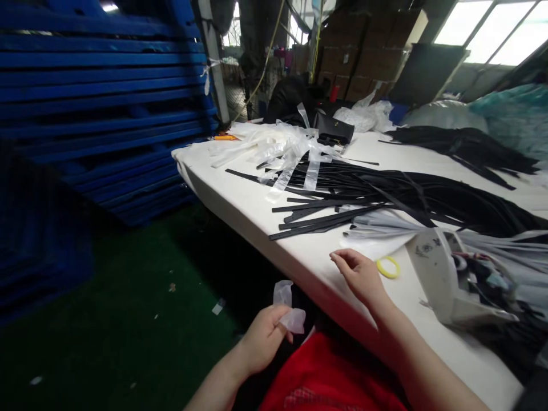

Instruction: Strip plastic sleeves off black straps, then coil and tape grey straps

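Observation:
My left hand (pixel 269 337) is closed around a translucent plastic strip (pixel 293 321), whose loose ends stick out above and to the right of the fingers. It hangs in front of the table's edge, over the dark floor. Over the near part of the white table (pixel 240 200) is my right hand (pixel 358 275), its fingers curled together with the thumb and forefinger tips close. Whether anything lies between those fingertips I cannot make out. A yellow ring, like a tape roll (pixel 388 267), lies just right of that hand. Long black strips (pixel 325 214) lie beyond it.
A white bin (pixel 440 279) on its side holds mixed small items at the right. Clear plastic strips (pixel 285 145), an orange-handled tool (pixel 225 137) and a black bag (pixel 334 128) lie farther back. Blue pallets (pixel 98 103) are stacked left, above a green floor (pixel 141 319).

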Demonstrator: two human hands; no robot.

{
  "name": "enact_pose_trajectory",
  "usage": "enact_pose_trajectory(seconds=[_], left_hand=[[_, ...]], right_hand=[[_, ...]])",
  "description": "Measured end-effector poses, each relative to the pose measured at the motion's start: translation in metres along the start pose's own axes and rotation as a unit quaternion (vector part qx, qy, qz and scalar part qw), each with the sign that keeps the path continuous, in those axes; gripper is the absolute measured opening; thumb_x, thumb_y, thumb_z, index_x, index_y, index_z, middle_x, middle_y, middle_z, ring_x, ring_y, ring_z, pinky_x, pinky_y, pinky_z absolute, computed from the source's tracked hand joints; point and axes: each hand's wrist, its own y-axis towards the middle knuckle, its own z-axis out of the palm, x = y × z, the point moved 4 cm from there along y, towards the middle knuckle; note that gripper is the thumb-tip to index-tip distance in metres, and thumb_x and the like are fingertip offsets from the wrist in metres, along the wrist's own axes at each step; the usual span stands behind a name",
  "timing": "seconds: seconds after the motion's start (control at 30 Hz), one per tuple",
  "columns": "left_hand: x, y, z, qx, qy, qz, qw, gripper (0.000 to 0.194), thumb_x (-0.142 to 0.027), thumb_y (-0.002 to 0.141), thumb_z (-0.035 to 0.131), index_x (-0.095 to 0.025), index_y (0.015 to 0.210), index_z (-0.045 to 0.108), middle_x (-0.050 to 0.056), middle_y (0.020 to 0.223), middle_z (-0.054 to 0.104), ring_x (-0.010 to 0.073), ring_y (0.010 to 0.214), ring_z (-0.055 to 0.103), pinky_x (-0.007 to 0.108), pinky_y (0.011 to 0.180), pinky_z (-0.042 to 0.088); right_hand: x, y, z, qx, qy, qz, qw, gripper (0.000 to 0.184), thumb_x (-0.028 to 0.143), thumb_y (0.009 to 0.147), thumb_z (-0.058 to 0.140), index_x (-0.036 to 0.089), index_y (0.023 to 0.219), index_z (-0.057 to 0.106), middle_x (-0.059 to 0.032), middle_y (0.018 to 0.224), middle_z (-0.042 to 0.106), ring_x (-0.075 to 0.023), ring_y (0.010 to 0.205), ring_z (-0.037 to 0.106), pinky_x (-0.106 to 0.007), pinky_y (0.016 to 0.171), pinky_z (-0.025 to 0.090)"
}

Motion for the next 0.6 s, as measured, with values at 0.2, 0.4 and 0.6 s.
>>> enact_pose_trajectory(seconds=[0.2, 0.4, 0.6], left_hand=[[0.013, -0.005, -0.015, -0.059, -0.053, -0.006, 0.997, 0.041, -0.041, 0.095, 0.039, -0.014, 0.082, 0.068, 0.005, 0.069, 0.064, 0.0167, 0.069, 0.061, 0.028, 0.072, 0.045], [0.029, -0.018, -0.026, -0.102, -0.109, -0.028, 0.988, 0.053, -0.059, 0.091, 0.043, -0.013, 0.091, 0.068, 0.008, 0.079, 0.066, 0.016, 0.065, 0.063, 0.027, 0.067, 0.049], [0.051, -0.03, -0.035, -0.157, -0.133, -0.06, 0.977, 0.061, -0.072, 0.082, 0.046, -0.018, 0.092, 0.072, 0.007, 0.075, 0.067, 0.0182, 0.065, 0.062, 0.028, 0.066, 0.051]], right_hand=[[0.011, 0.065, 0.028, 0.035, -0.213, -0.135, 0.967, 0.025, 0.027, 0.088, 0.051, 0.017, 0.105, 0.066, -0.0087, 0.105, 0.068, -0.0209, 0.084, 0.063, -0.034, 0.08, 0.048], [0.016, 0.114, 0.068, 0.12, -0.383, -0.175, 0.899, 0.045, 0.009, 0.079, 0.052, 0.007, 0.123, 0.058, -0.0183, 0.121, 0.06, -0.0274, 0.112, 0.053, -0.035, 0.099, 0.038], [0.026, 0.116, 0.064, 0.112, -0.412, -0.179, 0.887, 0.016, 0.013, 0.084, 0.054, 0.014, 0.092, 0.068, -0.0153, 0.099, 0.062, -0.0264, 0.099, 0.055, -0.035, 0.089, 0.041]])
